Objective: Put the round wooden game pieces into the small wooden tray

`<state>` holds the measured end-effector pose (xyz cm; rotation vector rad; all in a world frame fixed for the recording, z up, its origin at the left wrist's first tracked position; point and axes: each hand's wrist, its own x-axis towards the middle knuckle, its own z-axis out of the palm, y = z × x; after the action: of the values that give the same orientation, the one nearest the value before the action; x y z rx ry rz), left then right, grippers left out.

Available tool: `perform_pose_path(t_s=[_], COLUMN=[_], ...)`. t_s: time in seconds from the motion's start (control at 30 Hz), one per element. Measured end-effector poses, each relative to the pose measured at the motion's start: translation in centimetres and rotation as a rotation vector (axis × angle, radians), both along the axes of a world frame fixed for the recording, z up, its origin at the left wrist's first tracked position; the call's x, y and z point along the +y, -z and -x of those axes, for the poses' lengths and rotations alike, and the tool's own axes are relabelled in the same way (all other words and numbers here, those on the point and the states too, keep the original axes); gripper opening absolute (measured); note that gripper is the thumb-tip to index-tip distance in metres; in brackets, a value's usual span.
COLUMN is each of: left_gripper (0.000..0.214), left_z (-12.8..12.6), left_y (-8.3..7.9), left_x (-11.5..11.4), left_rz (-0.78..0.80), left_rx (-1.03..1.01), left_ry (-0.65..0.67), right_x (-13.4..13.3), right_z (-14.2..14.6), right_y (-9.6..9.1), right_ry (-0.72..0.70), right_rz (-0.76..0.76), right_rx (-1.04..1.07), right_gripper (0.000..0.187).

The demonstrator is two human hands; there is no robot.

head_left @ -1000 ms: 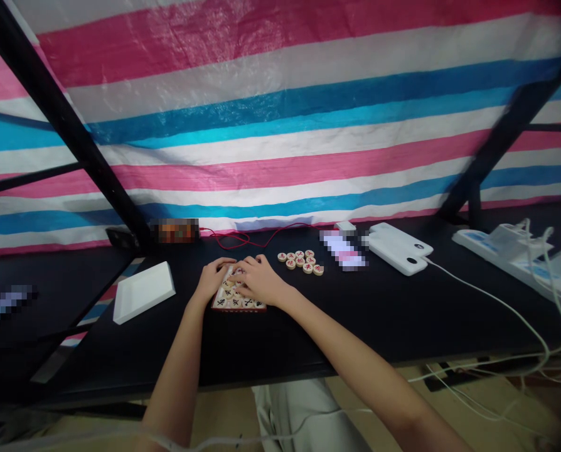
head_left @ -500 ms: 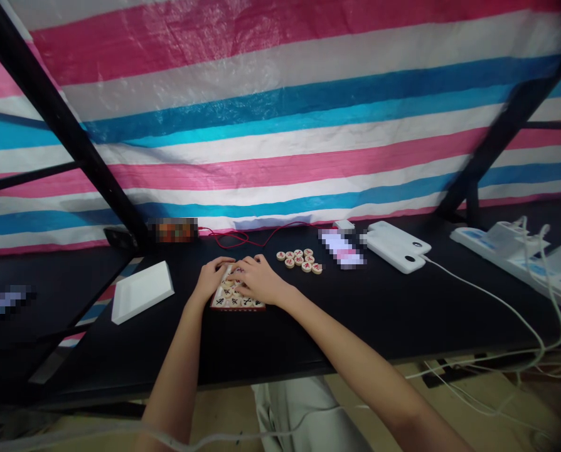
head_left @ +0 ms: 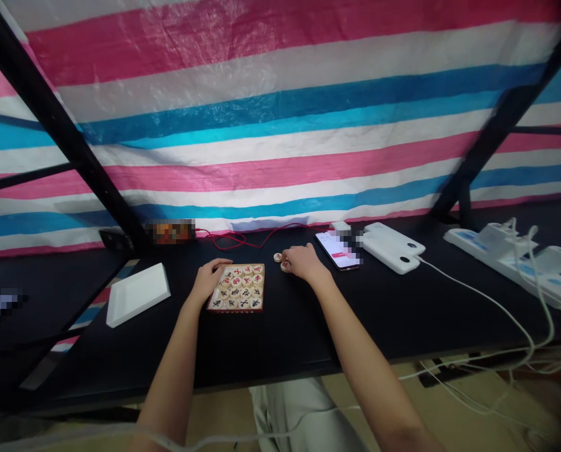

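So, nearest the person is an open box (head_left: 236,310) on the black table (head_left: 285,345), packed with round character pieces (head_left: 246,292) in tidy rows, presumably so they all fit flat. Left hand (head_left: 209,280) is half-curled along the box's left edge, probably steadying it; can't tell if it's really gripping. Right hand (head_left: 304,261) is just right of the box, palm down, fingers bent over a few loose pieces (head_left: 277,257); the hand hides its own fingertips, so no idea whether it's got one. White tray (head_left: 138,296) sits off left, likely out of the way. Further back: a phone (head_left: 333,247) right of the loose pieces, then a red cable (head_left: 250,243) near the striped sheet (head_left: 280,169).
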<state>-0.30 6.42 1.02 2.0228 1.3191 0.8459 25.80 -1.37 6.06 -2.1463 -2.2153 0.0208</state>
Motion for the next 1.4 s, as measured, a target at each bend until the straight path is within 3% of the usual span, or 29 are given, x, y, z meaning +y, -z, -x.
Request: perform_pose_path(t_s=[0.13,0.27,0.33,0.47,0.7,0.93,1.13,1.27,1.4], left_gripper=[0.035,0.036,0.036,0.036,0.04,0.043,0.039,0.037,0.036], left_z=[0.0,0.1,0.2,0.3,0.2,0.2,0.1,0.0,0.1], left_y=[0.0,0.1,0.2,0.5,0.7,0.8,0.4,0.1,0.1], left_x=[-0.1,0.0,0.1,0.3,0.5,0.5,0.1,-0.2,-0.2], left_rz=[0.012,0.014,0.012,-0.017,-0.033,-0.037,-0.021,0.017,0.038], left_rx=[0.003,0.002,0.01,0.028,0.028,0.032,0.007,-0.027,-0.03], left_ry=[-0.001,0.017,0.018,0.002,-0.018,-0.004,-0.015,0.0,0.001], right_x=[-0.1,0.4,0.9,1.9,2.2,2.0,1.7,1.6,1.1], right_z=[0.8,2.5,4.3,8.2,10.4,10.4,9.6,6.4,1.1], right_y=[-0.5,-0.9,-0.6,1.0,2.7,2.8,1.6,0.9,1.1], right_ry=[-0.05,-0.182,-0.275,-0.408,-0.373,-0.353,-0.322,-0.211,-0.027], right_rz=[0.005,-0.199,-0.297,-0.3,-0.358,-0.318,-0.36,-0.351,-0.198], right_rx=[0.024,0.203,0.283,0.241,0.172,0.146,0.223,0.213,0.113], right_gripper=[0.015,0.021,0.023,0.023,0.024,0.025,0.024,0.022,0.022])
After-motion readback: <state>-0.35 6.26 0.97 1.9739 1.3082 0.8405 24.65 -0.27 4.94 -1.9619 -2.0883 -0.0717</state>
